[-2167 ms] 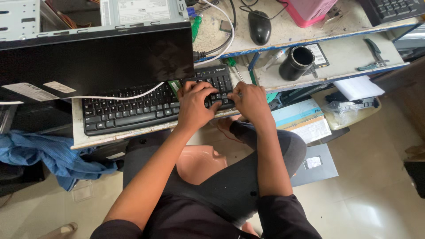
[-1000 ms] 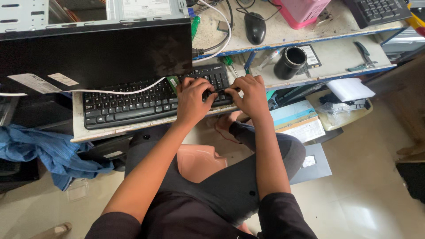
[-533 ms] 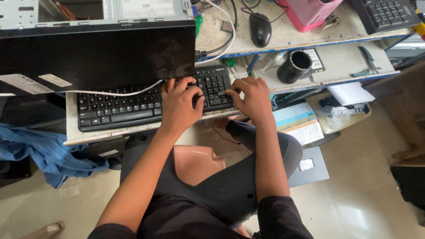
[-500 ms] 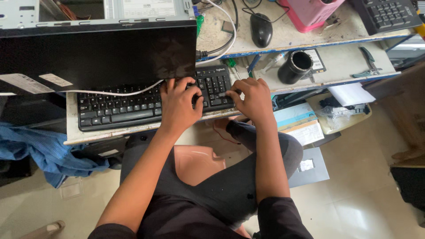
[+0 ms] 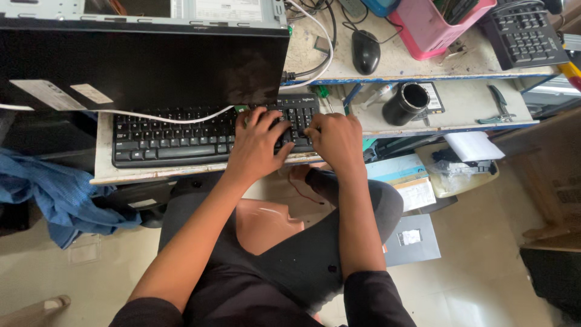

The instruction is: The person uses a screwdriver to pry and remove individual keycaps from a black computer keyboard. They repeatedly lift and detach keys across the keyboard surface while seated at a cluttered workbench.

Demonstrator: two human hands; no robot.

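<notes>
Cluttered shelving and a pale tiled floor (image 5: pixel 496 266) frame a low wooden ledge (image 5: pixel 103 175) where a black keyboard (image 5: pixel 181 136) lies under the front edge of a dark monitor panel (image 5: pixel 145 66). Both hands sit at the keyboard's right end: the left hand (image 5: pixel 257 145) spreads its fingers over the keys beside the number pad, and the right hand (image 5: pixel 336 136) curls at the keyboard's right edge, knuckles up. Neither hand is closed around anything loose; whether the right fingertips press keys or hook the keyboard's edge is hard to tell, since the hand hides them. A white cable (image 5: pixel 175 118) trails across the top rows of keys, so it seems wise to keep the fingers clear of it and hold the wrists steady, because the keyboard sits close to the ledge's lip. Farther out, a black mouse (image 5: pixel 365 51) lies on the upper shelf near a pink basket (image 5: pixel 436 30), a black cup (image 5: pixel 407 103) stands on the lower shelf, a second keyboard (image 5: pixel 523 36) sits at the far right, and a blue cloth (image 5: pixel 54 194) hangs at the left.
</notes>
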